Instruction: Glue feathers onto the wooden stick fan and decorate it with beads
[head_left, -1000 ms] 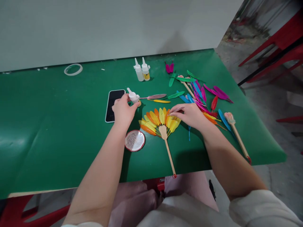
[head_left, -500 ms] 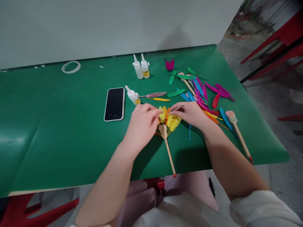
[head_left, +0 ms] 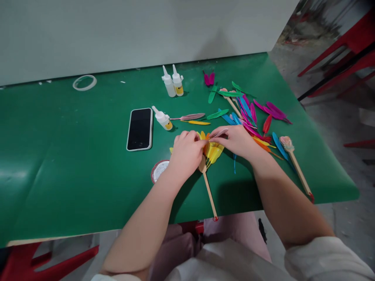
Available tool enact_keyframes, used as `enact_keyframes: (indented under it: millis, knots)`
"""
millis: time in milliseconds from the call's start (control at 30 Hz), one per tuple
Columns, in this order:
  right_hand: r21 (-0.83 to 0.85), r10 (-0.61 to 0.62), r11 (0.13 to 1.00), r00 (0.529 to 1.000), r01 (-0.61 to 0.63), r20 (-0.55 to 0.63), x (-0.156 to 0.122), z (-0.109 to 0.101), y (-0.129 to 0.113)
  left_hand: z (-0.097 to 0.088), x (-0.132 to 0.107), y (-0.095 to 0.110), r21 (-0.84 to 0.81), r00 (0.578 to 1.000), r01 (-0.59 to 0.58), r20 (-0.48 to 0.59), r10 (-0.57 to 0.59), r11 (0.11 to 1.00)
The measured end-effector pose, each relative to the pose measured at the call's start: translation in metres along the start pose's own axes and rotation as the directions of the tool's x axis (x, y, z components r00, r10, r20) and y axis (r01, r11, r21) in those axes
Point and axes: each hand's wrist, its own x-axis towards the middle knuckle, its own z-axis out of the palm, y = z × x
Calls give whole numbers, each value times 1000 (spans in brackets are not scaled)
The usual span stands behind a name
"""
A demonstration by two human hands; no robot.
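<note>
A fan of yellow and orange feathers lies on the green table, with its wooden handle pointing toward me and a red loop at the end. Above the fan, my right hand pinches a dull pink feather. My left hand is curled over the fan's left side; its fingertips are closed at the pink feather's inner end, close to the right fingers. Part of the fan's head is hidden beneath my left hand. A small round dish with a red rim shows beside my left wrist.
A phone and a glue bottle lie to the left, with two more glue bottles standing behind. Loose coloured feathers cover the right side, near another wooden stick with a flower head. A tape ring lies far left.
My left hand has moved right, its fingertips now at the pink feather's end. The red-rimmed dish, hidden before, now shows. My right hand stays nearly still with the feather.
</note>
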Motion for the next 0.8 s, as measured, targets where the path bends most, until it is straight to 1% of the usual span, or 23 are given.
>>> enact_keyframes:
  millis: [333,600,800]
  knots:
    - [11,18,1000,1000,-18,6,0,0,0,7,3,-3,10,1000,-13,6,13,1000]
    - [69,34,997,999,-35,14,-1,-1,0,7,2,-4,24,1000,-27,5,27,999]
    - [74,51,996,999,-52,20,-1,-1,1,7,2,-8,-11,1000,-10,-17,10,1000]
